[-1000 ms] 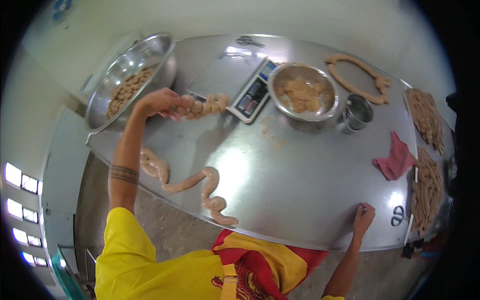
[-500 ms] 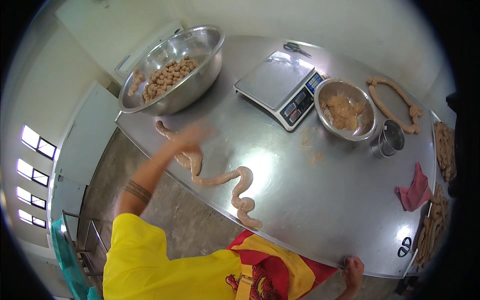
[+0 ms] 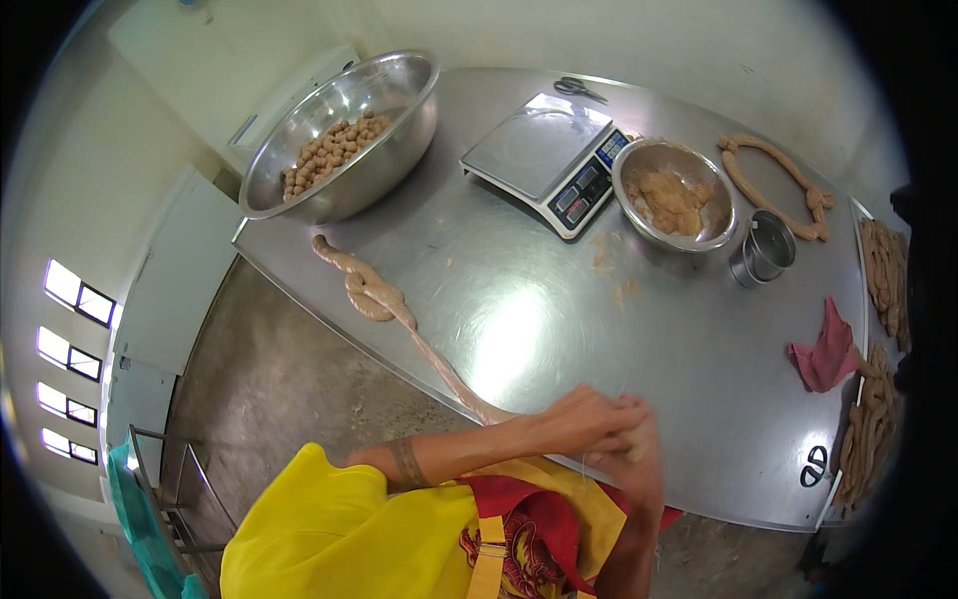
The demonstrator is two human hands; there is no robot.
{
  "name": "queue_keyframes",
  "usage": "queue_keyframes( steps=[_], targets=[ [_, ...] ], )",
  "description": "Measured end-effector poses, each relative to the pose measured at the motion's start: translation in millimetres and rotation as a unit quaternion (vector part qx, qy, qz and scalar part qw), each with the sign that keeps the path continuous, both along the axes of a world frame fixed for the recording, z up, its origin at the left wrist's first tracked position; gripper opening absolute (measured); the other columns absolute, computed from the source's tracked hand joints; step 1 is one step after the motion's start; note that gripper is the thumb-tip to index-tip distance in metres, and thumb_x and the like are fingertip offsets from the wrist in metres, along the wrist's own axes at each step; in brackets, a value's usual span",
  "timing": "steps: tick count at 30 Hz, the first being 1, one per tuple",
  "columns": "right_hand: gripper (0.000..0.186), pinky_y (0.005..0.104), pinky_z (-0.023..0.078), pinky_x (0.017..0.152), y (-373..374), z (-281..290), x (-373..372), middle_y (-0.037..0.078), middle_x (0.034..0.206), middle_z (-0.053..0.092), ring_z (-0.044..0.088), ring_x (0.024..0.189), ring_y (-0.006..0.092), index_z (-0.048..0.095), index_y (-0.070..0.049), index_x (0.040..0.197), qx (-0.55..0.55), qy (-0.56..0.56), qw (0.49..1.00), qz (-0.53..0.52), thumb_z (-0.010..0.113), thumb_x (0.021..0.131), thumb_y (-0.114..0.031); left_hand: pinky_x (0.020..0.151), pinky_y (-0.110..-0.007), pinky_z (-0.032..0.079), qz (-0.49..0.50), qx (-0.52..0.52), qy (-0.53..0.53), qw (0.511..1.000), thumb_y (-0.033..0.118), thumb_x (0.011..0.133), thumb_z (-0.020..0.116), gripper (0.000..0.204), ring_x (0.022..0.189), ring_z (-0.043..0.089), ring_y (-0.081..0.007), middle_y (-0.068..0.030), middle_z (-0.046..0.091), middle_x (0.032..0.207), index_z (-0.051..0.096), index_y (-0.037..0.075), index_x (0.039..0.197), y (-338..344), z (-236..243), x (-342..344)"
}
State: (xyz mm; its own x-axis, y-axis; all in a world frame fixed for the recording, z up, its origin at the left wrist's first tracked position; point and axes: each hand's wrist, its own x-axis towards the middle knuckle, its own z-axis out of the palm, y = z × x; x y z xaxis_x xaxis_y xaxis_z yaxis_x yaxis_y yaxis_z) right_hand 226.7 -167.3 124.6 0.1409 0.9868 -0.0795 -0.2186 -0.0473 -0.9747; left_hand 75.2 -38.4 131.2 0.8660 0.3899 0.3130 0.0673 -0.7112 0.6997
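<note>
A long raw sausage (image 3: 444, 369) lies along the near left edge of the steel table. Its far part is looped over itself, and its near stretch runs straight until it passes behind my left forearm. My left hand (image 3: 587, 419) is closed on the sausage's near end, mostly covered by fingers. Close against it, my right hand (image 3: 639, 459) is closed too, slightly blurred. A thin pale string (image 3: 584, 464) hangs just below my left hand and appears to lead into the right one's grip. The exact finger contact is hidden.
A large steel bowl (image 3: 409, 150) of small linked sausages stands far left. Behind are a scale (image 3: 539, 150), scissors (image 3: 579, 90), a bowl (image 3: 728, 225) of minced meat, a metal cup (image 3: 763, 255) and a sausage ring (image 3: 753, 190). Right: a red cloth (image 3: 826, 349), black-handled scissors (image 3: 813, 466), more sausages (image 3: 866, 429).
My left hand has moved from the sausage's far loop to its near end, meeting my right hand, which rose from the table edge. The sausage's wavy near stretch is now pulled straight.
</note>
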Motion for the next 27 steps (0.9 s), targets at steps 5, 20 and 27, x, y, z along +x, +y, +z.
queue_keyframes(
  steps=[5, 20, 27],
  targets=[
    [0.051, 0.0247, 0.05, 0.062, -28, 20, 61, 0.005, 0.091, 0.066, 0.058, 0.072, 0.0115, 0.058, -0.005, 0.131, 0.01, 0.264, 0.959, -0.099, 0.082, 0.092, -0.024, 0.058, -0.045, 0.052, 0.039, 0.068, -0.082, 0.994, 0.04, 0.08, 0.083, 0.039, 0.07, 0.068, -0.0368, -0.0088, 0.068, 0.089, 0.06, 0.011, 0.092, 32, 37, 95],
    [0.051, 0.0496, 0.048, 0.102, -210, -82, 158, 0.021, 0.13, 0.065, 0.061, 0.117, 0.0361, 0.061, 0.0, 0.136, -0.23, -0.57, 0.738, -0.279, 0.076, 0.093, -0.022, 0.1, -0.05, 0.046, 0.327, 0.106, 0.267, 0.9, 0.023, 0.081, 0.087, 0.045, 0.117, 0.059, -0.0401, -0.0185, 0.063, 0.125, 0.066, 0.007, 0.117, 197, -119, -142],
    [0.029, 0.0489, 0.05, 0.093, -89, -114, 122, 0.022, 0.116, 0.066, 0.062, 0.111, 0.0401, 0.058, 0.001, 0.115, -0.153, -0.562, 0.737, -0.344, 0.071, 0.092, -0.011, 0.075, -0.046, 0.05, 0.276, 0.086, 0.305, 0.907, 0.023, 0.094, 0.076, 0.025, 0.083, 0.064, -0.0344, -0.0148, 0.068, 0.087, 0.069, 0.0, 0.093, 217, -89, -155]
  ],
)
